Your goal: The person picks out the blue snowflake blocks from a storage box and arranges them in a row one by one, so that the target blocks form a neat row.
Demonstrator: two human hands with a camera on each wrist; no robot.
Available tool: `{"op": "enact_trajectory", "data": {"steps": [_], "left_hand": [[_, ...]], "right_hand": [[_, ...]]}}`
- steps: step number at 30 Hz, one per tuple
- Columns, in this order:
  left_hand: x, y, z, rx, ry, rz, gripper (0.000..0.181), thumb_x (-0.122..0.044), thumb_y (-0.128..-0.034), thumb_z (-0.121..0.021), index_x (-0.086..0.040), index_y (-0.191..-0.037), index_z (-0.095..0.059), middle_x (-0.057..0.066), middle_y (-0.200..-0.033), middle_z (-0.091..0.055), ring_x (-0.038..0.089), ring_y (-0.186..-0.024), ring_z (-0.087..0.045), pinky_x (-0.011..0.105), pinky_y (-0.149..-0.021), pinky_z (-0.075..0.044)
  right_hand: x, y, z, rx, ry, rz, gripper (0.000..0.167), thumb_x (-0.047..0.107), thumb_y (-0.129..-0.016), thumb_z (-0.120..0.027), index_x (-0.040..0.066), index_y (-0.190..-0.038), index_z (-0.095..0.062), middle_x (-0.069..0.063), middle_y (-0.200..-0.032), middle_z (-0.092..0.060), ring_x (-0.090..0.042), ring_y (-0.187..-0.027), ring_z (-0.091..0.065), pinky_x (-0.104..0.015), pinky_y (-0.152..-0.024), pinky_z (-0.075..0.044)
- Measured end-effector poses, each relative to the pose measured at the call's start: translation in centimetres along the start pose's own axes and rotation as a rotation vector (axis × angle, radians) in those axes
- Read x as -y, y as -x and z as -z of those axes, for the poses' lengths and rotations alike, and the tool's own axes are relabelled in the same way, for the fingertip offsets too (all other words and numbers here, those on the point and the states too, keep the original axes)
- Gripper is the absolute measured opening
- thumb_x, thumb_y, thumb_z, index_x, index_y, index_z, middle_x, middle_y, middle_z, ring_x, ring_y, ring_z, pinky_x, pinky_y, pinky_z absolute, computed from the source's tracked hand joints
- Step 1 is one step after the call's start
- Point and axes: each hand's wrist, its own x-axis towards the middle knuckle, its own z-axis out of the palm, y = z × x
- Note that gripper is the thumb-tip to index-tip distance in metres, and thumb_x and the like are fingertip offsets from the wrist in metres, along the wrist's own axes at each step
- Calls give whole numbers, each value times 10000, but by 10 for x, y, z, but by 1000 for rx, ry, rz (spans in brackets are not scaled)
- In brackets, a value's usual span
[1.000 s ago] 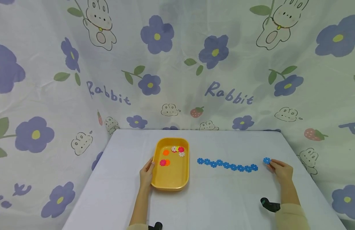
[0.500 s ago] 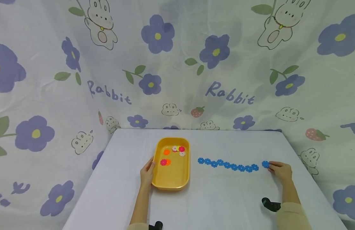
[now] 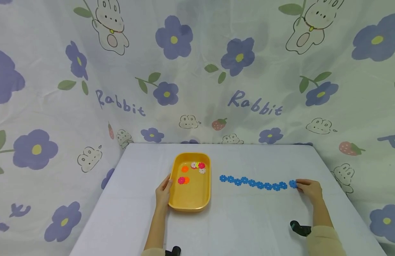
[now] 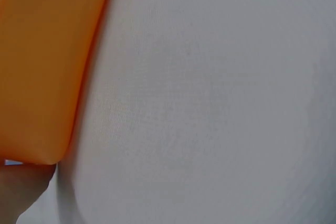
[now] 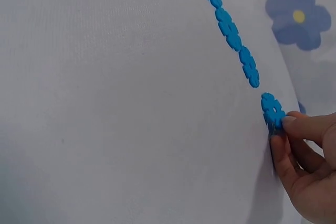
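My right hand (image 3: 309, 188) pinches a blue flower-shaped plastic disc (image 3: 292, 184) between thumb and fingertips. A small gap separates that disc from the right end of a wavy row of blue discs (image 3: 252, 183) on the white table. The right wrist view shows the held disc (image 5: 272, 109) gripped at its edge, with the row (image 5: 228, 29) running off beyond it. On the left, my left hand (image 3: 163, 193) grips the left side of a yellow tray (image 3: 190, 199). Only the tray's outer wall (image 4: 47, 66) and part of that hand (image 4: 23, 190) appear in the left wrist view.
Inside the tray lie several loose discs: orange (image 3: 184, 169), pink (image 3: 181, 180), white (image 3: 202, 171) and a bit of yellow. The white-covered table (image 3: 242, 224) meets a flower-and-rabbit print curtain (image 3: 197, 71) at the back and sides. A black wrist device (image 3: 299, 228) shows by the right forearm.
My right hand has moved left and slightly nearer with the pinched blue disc, closing most of the distance to the row's end. The left hand and tray stay put.
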Motion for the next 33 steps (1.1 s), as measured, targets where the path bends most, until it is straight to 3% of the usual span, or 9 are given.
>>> {"op": "enact_trajectory", "data": {"steps": [11,19,26,30,33], "left_hand": [[0,1,0,5,-9,-7,424,-193,-972,-526,-48,-1369,-487,190,-1381,-477,297,-1256,-448,406,-1061,-364],[0,0,0,1,-13,-7,423,-190,-970,-530,-54,-1368,-490,173,-1386,-478,279,-1259,-447,369,-1051,-378],[0,1,0,2,-6,-5,418,-165,-972,-520,-41,-1370,-483,178,-1392,-469,285,-1263,-442,374,-1051,-376],[0,1,-1,-2,-9,-9,413,-161,-970,-521,-39,-1364,-490,181,-1383,-478,286,-1254,-450,382,-1050,-379],[0,0,-1,-4,-12,-12,414,-169,-970,-524,-39,-1362,-493,188,-1378,-481,297,-1250,-453,399,-1052,-376]], "right_hand": [[0,3,-1,5,56,40,324,1,-889,-541,-174,-1161,-556,-351,-1165,-562,-214,-858,-639,-115,-521,-482],[-3,6,-2,32,34,57,334,4,-910,-509,-168,-1195,-533,-346,-1206,-542,-94,-839,-606,-93,-544,-478],[2,6,-5,-11,28,55,342,19,-898,-548,-173,-1180,-536,-347,-1143,-574,5,-731,-560,-117,-538,-490],[4,6,-12,-63,83,82,352,68,-893,-576,-152,-1168,-555,-334,-1121,-588,-225,-825,-634,-102,-522,-457],[5,5,-19,-98,102,75,369,101,-889,-590,-136,-1170,-562,-330,-1155,-573,-403,-993,-582,-126,-547,-463]]}}
